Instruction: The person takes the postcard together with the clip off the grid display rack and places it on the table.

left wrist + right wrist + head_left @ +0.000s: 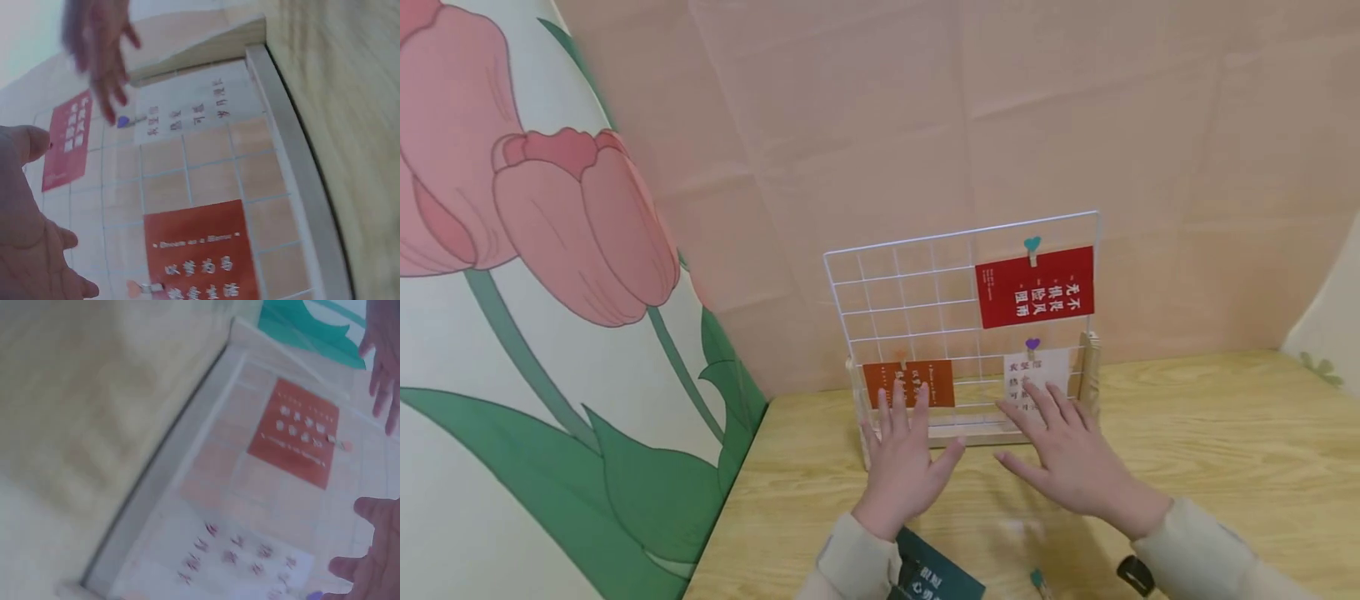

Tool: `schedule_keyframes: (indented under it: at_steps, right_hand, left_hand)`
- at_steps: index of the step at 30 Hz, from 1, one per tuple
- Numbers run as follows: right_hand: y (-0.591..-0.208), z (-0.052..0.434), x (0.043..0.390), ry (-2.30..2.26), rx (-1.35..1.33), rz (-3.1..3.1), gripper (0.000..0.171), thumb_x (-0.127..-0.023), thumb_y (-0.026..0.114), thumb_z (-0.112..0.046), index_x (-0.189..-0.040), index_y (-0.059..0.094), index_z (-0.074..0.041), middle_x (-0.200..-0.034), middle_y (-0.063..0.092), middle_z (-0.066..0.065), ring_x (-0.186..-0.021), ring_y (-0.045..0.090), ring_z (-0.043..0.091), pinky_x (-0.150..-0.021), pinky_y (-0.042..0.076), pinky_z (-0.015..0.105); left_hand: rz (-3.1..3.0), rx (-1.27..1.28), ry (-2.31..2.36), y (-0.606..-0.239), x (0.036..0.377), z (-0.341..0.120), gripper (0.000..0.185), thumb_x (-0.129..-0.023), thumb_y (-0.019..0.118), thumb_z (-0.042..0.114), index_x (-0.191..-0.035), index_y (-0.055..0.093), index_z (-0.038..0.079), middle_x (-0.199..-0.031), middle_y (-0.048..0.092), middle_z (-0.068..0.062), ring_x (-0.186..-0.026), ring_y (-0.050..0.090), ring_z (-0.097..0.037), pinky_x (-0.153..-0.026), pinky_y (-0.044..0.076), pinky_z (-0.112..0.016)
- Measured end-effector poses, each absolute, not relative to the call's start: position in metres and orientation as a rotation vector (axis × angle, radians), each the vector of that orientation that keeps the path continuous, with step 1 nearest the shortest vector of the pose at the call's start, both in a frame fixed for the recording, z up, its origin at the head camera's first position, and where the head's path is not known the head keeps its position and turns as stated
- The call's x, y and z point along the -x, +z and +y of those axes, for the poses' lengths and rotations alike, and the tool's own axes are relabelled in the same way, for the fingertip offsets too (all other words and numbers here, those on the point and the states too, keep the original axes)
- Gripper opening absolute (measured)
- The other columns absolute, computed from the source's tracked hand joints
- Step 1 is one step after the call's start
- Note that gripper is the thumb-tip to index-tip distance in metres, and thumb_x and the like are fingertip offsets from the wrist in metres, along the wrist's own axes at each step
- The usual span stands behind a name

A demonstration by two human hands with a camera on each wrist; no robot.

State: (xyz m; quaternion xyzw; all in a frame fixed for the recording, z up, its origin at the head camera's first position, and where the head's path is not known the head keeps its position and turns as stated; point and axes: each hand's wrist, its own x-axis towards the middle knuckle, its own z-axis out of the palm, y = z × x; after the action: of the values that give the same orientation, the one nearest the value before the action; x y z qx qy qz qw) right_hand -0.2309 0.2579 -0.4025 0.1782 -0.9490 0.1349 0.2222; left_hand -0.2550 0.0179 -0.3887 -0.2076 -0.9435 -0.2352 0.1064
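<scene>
Wooden table (1187, 433), wire grid (925, 292) upright just beyond flat, empty hands (985, 458).

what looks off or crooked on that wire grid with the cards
Nothing is damaged or spilled. The dark red card hangs slightly tilted, right side higher, on the wire grid. The orange card and white card hang roughly level.

A staged tabletop corner, like a craft or photo set: pink paper backdrop (1000, 108), tulip-print panel (535, 275) at left, wooden tabletop (1210, 442) at lower right.
</scene>
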Motion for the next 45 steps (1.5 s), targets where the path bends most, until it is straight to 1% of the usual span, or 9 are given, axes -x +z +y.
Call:
schedule_keyframes:
  at_steps: [2, 5, 10, 14, 20, 27, 32, 37, 45]
  right_hand:
    - [-0.395, 0.261, 0.234, 0.361, -0.488, -2.629, 0.069, -0.096, 0.065, -0.055, -0.151, 0.052, -0.015, -0.159, 0.033, 0.025, -0.144, 0.023, 0.056, -0.105, 0.022, 0.081]
    - [-0.386, 0.265, 0.239, 0.36, -0.49, -2.624, 0.07, -0.097, 0.064, -0.055, -0.153, 0.05, -0.015, -0.161, 0.028, 0.025, -0.145, 0.02, 0.057, -0.106, 0.02, 0.081]
    - [-0.372, 0.27, 0.246, 0.378, -0.476, -2.609, 0.071, -0.098, 0.062, -0.053, -0.155, 0.046, -0.015, -0.163, 0.024, 0.025, -0.146, 0.018, 0.058, -0.106, 0.019, 0.081]
    - [-0.361, 0.275, 0.252, 0.37, -0.449, -2.619, 0.071, -0.1, 0.059, -0.054, -0.156, 0.044, -0.013, -0.161, 0.025, 0.028, -0.146, 0.016, 0.059, -0.108, 0.017, 0.08]
    - [-0.337, 0.283, 0.262, 0.36, -0.433, -2.612, 0.074, -0.099, 0.059, -0.053, -0.157, 0.04, -0.011, -0.161, 0.023, 0.032, -0.147, 0.012, 0.058, -0.11, 0.012, 0.078]
    - [-0.309, 0.293, 0.271, 0.315, -0.389, -2.595, 0.075, -0.099, 0.058, -0.055, -0.156, 0.043, -0.009, -0.16, 0.024, 0.032, -0.149, 0.011, 0.055, -0.109, 0.016, 0.078]
    - [-0.29, 0.297, 0.278, 0.281, -0.363, -2.601, 0.074, -0.1, 0.059, -0.051, -0.157, 0.041, -0.009, -0.161, 0.023, 0.031, -0.149, 0.011, 0.055, -0.11, 0.017, 0.076]
    - [-0.276, 0.3, 0.284, 0.286, -0.364, -2.608, 0.074, -0.1, 0.059, -0.051, -0.158, 0.038, -0.009, -0.161, 0.021, 0.031, -0.148, 0.012, 0.056, -0.111, 0.016, 0.075]
    - [-0.266, 0.304, 0.293, 0.274, -0.361, -2.588, 0.076, -0.102, 0.055, -0.053, -0.16, 0.036, -0.008, -0.16, 0.024, 0.03, -0.145, 0.016, 0.057, -0.109, 0.02, 0.076]
  left_hand:
    - [-2.785, 0.626, -0.642, -0.385, 0.256, 0.024, 0.087, -0.101, 0.035, 0.072, -0.167, 0.017, 0.018, -0.171, -0.001, -0.018, -0.154, -0.013, -0.039, -0.113, -0.003, -0.076]
    - [-2.781, 0.655, -0.627, -0.379, 0.259, 0.032, 0.086, -0.101, 0.036, 0.071, -0.167, 0.014, 0.02, -0.171, -0.002, -0.017, -0.154, -0.015, -0.038, -0.112, -0.006, -0.076]
    - [-2.758, 0.669, -0.622, -0.365, 0.264, 0.044, 0.086, -0.101, 0.037, 0.07, -0.168, 0.012, 0.021, -0.172, -0.005, -0.013, -0.154, -0.016, -0.036, -0.114, -0.005, -0.074]
    - [-2.719, 0.694, -0.626, -0.352, 0.269, 0.049, 0.085, -0.102, 0.039, 0.067, -0.167, 0.014, 0.019, -0.171, 0.002, -0.017, -0.155, -0.012, -0.039, -0.114, -0.001, -0.075]
    - [-2.727, 0.7, -0.63, -0.336, 0.277, 0.056, 0.084, -0.103, 0.042, 0.064, -0.167, 0.016, 0.017, -0.172, 0.003, -0.016, -0.156, -0.006, -0.04, -0.115, 0.0, -0.073]
    - [-2.737, 0.727, -0.664, -0.327, 0.28, 0.067, 0.084, -0.103, 0.04, 0.066, -0.168, 0.011, 0.021, -0.172, -0.001, -0.014, -0.156, -0.01, -0.037, -0.116, -0.005, -0.07]
    - [-2.728, 0.734, -0.653, -0.322, 0.284, 0.074, 0.084, -0.103, 0.041, 0.065, -0.168, 0.009, 0.022, -0.172, 0.0, -0.014, -0.156, -0.006, -0.037, -0.117, -0.001, -0.07]
    - [-2.735, 0.72, -0.659, -0.315, 0.289, 0.083, 0.082, -0.103, 0.044, 0.063, -0.168, 0.013, 0.023, -0.172, 0.004, -0.013, -0.157, -0.003, -0.035, -0.118, 0.0, -0.069]
    - [-2.744, 0.698, -0.627, -0.311, 0.296, 0.095, 0.081, -0.103, 0.046, 0.06, -0.167, 0.017, 0.019, -0.172, 0.01, -0.014, -0.157, 0.005, -0.036, -0.118, 0.01, -0.069]
